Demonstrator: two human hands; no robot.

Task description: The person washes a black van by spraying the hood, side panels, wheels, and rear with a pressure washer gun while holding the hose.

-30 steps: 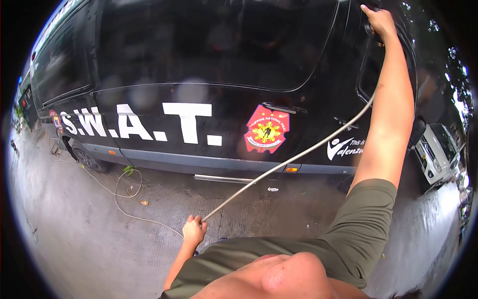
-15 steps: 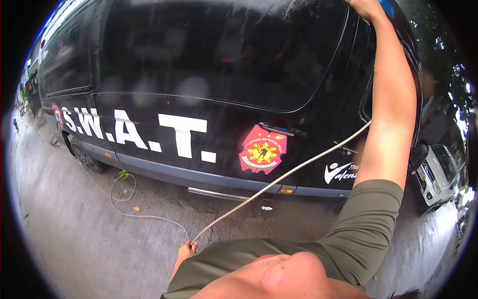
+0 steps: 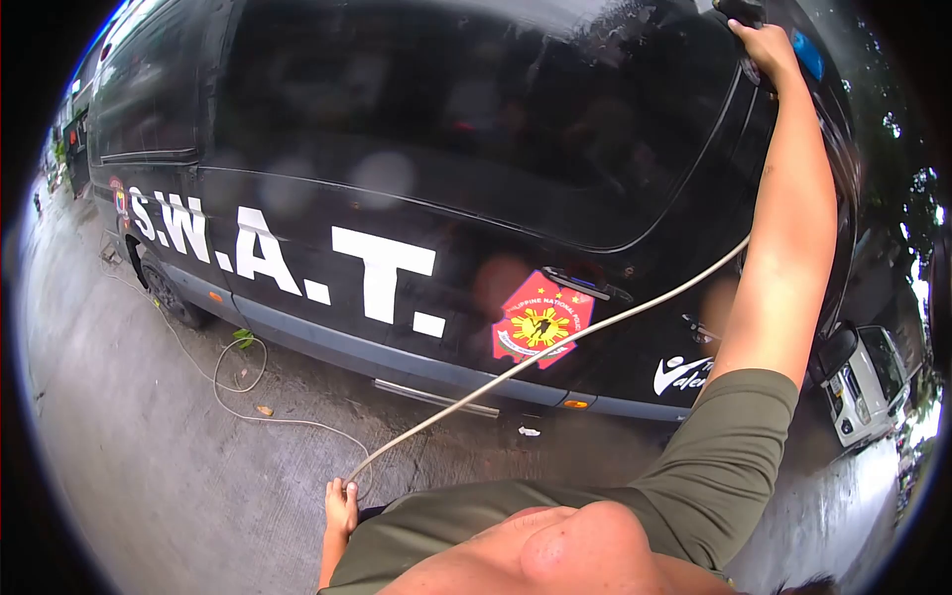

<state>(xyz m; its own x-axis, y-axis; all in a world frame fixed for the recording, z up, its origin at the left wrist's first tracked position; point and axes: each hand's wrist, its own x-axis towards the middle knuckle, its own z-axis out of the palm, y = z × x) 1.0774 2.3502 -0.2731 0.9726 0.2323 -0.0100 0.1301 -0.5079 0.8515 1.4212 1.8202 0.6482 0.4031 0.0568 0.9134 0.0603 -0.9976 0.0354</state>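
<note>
My left hand point(image 3: 341, 508) is low by my side, its fingers closed on a pale beige cord point(image 3: 516, 369). From there the cord slants up to the right across the van's side and passes behind my right arm. My right hand point(image 3: 768, 46) is stretched high at the roof edge of the black van point(image 3: 416, 109). Its fingers are wrapped round a dark handheld tool point(image 3: 740, 12), mostly cut off by the top of the view, so its kind cannot be made out. Where the cord ends is hidden.
More cord point(image 3: 223, 397) lies looped on the wet concrete ground point(image 3: 129, 426) beside the van. A door handle point(image 3: 587, 284) sticks out from the van's side. A white vehicle point(image 3: 865, 387) stands at the far right.
My left hand has moved slightly left and down with the cord. The van sits lower and further right in view. More of my right hand and the dark tool has come into sight.
</note>
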